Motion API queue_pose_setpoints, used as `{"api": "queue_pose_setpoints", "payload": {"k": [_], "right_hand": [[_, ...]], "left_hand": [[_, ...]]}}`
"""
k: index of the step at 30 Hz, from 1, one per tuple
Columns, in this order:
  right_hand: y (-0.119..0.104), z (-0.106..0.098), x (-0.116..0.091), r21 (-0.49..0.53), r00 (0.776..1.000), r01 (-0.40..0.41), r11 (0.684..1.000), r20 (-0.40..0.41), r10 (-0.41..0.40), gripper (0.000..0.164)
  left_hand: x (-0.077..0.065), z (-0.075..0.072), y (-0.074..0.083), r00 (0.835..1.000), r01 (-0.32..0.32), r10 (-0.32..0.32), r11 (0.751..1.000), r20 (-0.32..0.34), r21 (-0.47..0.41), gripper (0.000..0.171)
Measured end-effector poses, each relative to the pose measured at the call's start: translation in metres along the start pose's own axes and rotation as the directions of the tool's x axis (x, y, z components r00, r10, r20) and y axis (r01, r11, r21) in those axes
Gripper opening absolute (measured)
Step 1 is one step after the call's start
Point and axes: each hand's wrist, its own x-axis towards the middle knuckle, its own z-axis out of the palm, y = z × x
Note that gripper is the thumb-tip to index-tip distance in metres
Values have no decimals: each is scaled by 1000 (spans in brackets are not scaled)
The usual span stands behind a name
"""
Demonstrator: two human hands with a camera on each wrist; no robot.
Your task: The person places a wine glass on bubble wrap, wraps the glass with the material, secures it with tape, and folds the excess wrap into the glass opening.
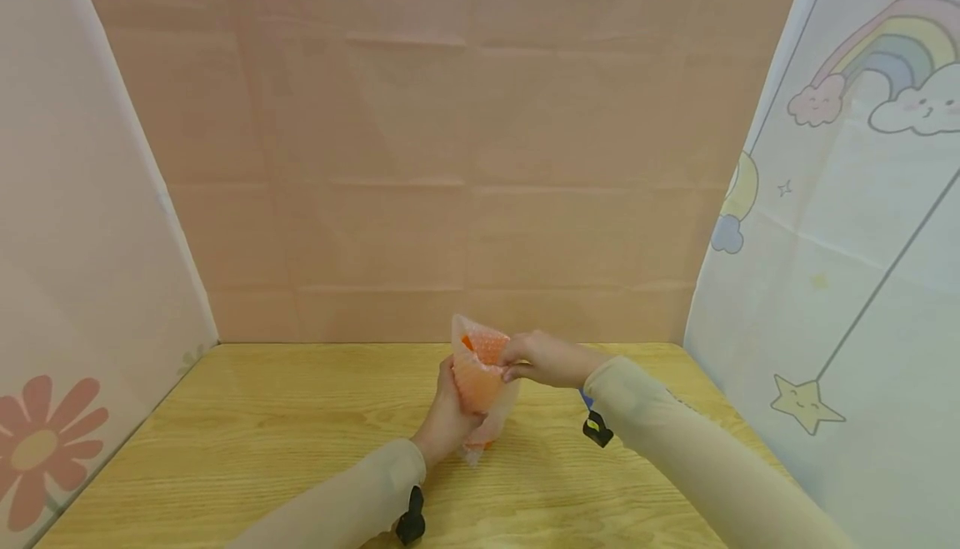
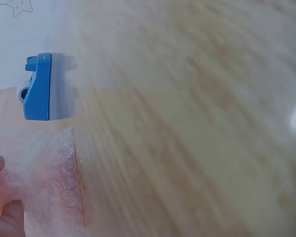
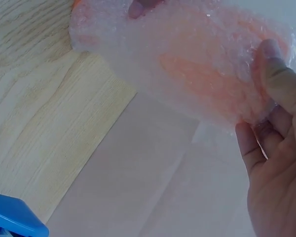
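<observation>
A bubble wrap bundle (image 1: 480, 382) is held up above the middle of the table, with something orange inside. My left hand (image 1: 447, 416) grips it around its lower left side. Up at its top right edge, the fingers and thumb of my right hand (image 1: 543, 357) pinch the wrap. In the right wrist view the orange shape shows blurred through the bubble wrap (image 3: 123, 44), and the right thumb presses on the outside near one end. From the left wrist, two fingertips rest against the bubble wrap (image 2: 44, 177). What the orange thing is stays hidden by the wrap.
A blue tape dispenser (image 2: 38, 89) stands on the wooden table (image 1: 300, 432) to the right, mostly covered by my right forearm in the head view. A pinkish backdrop (image 1: 450, 157) rises behind the table, with printed sheets (image 1: 847, 266) on both sides.
</observation>
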Motion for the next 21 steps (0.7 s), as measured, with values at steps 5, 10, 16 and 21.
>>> {"api": "queue_pose_setpoints", "payload": {"k": [5,10,16,21], "right_hand": [[1,3,-1,-28,1000,-5,1000,-24,5,9],[1,4,-2,-72,998,-48,996,-42,45,15],[1,3,-2,-176,1000,23,984,-15,-26,20],[1,3,0,-209,999,30,978,18,-27,17]], "left_hand": [[1,-2,0,1000,18,-18,1000,8,-15,99],[2,-2,0,999,34,-34,999,17,-11,97],[2,-1,0,999,41,-41,999,20,-20,97],[3,-1,-1,999,48,-48,998,24,-27,97]]}}
